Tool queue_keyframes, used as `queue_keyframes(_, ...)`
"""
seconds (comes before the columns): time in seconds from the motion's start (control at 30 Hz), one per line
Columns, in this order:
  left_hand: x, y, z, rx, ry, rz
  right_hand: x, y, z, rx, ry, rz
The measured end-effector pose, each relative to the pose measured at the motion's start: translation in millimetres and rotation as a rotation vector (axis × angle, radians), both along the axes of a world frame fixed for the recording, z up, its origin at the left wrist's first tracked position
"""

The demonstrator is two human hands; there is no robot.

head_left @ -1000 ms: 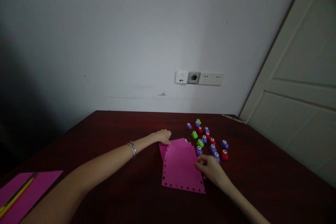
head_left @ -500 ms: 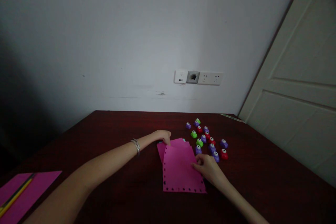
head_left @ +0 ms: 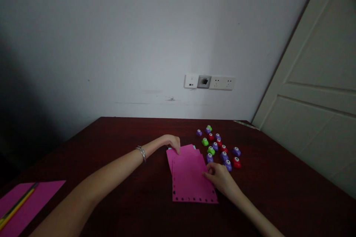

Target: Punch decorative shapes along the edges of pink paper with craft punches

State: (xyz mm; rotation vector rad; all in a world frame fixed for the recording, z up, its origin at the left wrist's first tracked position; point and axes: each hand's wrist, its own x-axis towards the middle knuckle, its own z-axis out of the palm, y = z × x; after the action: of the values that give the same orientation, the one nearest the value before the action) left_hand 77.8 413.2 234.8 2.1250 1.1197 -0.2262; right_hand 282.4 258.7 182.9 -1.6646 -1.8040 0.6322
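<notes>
A pink paper sheet [head_left: 190, 177] with dark dots along its left and bottom edges lies in front of me. Beneath it, more pink paper [head_left: 169, 159] sticks out at the upper left, with slivers of light blue at the back. My left hand [head_left: 172, 143], a silver bracelet on its wrist, has its fingers closed at the top sheet's upper left corner. On the other side, my right hand [head_left: 220, 176] pinches the sheet's right edge between thumb and fingers. Several purple, red and green toy pieces with eye-like tops [head_left: 224, 156] are scattered just beyond my right hand.
Another pink sheet [head_left: 50, 189] lies at the lower left, with a yellow pencil [head_left: 19, 204] and a dark one on it. The dark red table [head_left: 133, 129] meets a wall with sockets [head_left: 221, 83]. A white panelled door [head_left: 314, 100] stands to the right.
The top sheet has turned slightly, and its lower edge now runs nearly level. Its upper left part lies flatter over the paper beneath. Both hands stay at its edges.
</notes>
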Motion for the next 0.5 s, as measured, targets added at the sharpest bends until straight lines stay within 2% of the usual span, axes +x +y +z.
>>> queue_keyframes(0.13, -3.6, -8.3, 18.8, -0.057, -0.135, -0.020, 1.3, -0.4, -3.2, 0.044, 0.064, 0.000)
queue_keyframes(0.23, -10.1, -13.6, 44.1, -0.102, -0.294, -0.071, 4.4, -1.5, 3.6, 0.152, 0.120, -0.046)
queue_keyframes(0.33, -19.2, -19.9, 74.2, -0.077, -0.442, -0.127, 5.5, -1.8, 18.9, 0.349, 0.187, -0.080)
queue_keyframes(0.43, -26.3, -27.3, 99.3, -0.040, -0.515, -0.196, -0.9, 0.0, 32.8, 0.519, 0.380, -0.082)
queue_keyframes(0.5, -28.4, -31.4, 109.3, 0.014, -0.521, -0.231, -9.0, 2.5, 36.6, 0.477, 0.588, -0.057)
